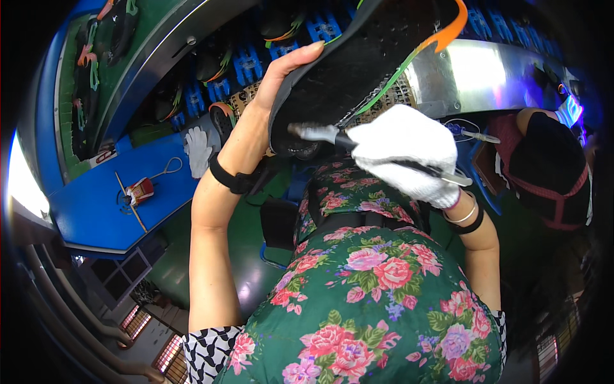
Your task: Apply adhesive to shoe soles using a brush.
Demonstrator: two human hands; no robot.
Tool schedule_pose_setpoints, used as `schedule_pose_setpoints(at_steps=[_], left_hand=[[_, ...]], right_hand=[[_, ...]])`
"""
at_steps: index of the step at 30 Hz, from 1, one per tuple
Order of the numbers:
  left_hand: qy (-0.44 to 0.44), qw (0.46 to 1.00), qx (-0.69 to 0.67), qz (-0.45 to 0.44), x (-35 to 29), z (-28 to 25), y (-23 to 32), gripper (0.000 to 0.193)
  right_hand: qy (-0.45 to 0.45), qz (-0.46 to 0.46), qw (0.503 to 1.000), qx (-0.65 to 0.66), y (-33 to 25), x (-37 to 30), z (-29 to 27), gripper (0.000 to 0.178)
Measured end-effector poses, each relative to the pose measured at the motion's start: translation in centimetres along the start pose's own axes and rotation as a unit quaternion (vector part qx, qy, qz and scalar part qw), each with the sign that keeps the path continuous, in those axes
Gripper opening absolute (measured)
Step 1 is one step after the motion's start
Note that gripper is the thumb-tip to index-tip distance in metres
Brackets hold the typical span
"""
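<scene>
My bare left hand (281, 75) grips the edge of a large black shoe sole (358, 77) with green and orange trim. The thumb and upper hand show on the near side; the other fingers are hidden behind it. A white knitted glove covers my right hand (406, 153), which is closed around a brush (318, 133) with a dark handle. Its blurred bristle end lies at the lower part of the sole; whether it touches I cannot tell. The handle's pale rear end sticks out near my right wrist.
On a blue table (83, 205) at left lie a white glove (198, 152), a red container (139, 191), a thin stick and a wire loop. Blue racks (248, 64) with black-and-orange shoe parts line a curved metal edge (492, 73). Another person (543, 166) is at right.
</scene>
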State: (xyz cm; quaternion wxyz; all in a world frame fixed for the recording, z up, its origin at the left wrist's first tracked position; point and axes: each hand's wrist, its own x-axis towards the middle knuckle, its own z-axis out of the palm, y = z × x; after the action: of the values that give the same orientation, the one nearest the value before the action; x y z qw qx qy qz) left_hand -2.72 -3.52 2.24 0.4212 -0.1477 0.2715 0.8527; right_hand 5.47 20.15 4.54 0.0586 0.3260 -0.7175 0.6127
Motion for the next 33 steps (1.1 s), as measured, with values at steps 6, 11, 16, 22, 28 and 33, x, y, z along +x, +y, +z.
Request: schedule_pose_setpoints(at_steps=[6,11,16,22,28,33], left_hand=[[-0.087,0.994,-0.058,0.044,1.8,-1.1,-1.2,0.048],[-0.109,0.988,-0.112,0.012,0.8,-0.4,-4.8,0.062],[-0.115,0.982,-0.15,-0.019,0.1,-1.4,-6.9,0.072],[-0.223,0.965,-0.028,0.133,-4.6,0.0,-4.4,0.103],[-0.319,0.911,0.142,0.22,-5.6,3.6,8.2,0.133],[-0.269,0.895,-0.259,0.244,0.4,1.2,17.2,0.111]], right_hand=[[0.055,0.188,0.959,0.207,-0.2,-1.5,0.0,0.015],[0.107,0.064,0.982,-0.14,0.9,1.5,-4.7,0.021],[0.085,-0.07,0.933,-0.343,-0.3,2.3,-4.4,0.027],[0.13,0.113,0.977,0.126,-2.9,0.0,-3.7,0.015],[0.295,0.24,0.913,0.15,-2.1,-2.2,-4.3,0.014],[0.286,0.248,0.912,0.156,1.2,-3.9,-2.1,0.018]])
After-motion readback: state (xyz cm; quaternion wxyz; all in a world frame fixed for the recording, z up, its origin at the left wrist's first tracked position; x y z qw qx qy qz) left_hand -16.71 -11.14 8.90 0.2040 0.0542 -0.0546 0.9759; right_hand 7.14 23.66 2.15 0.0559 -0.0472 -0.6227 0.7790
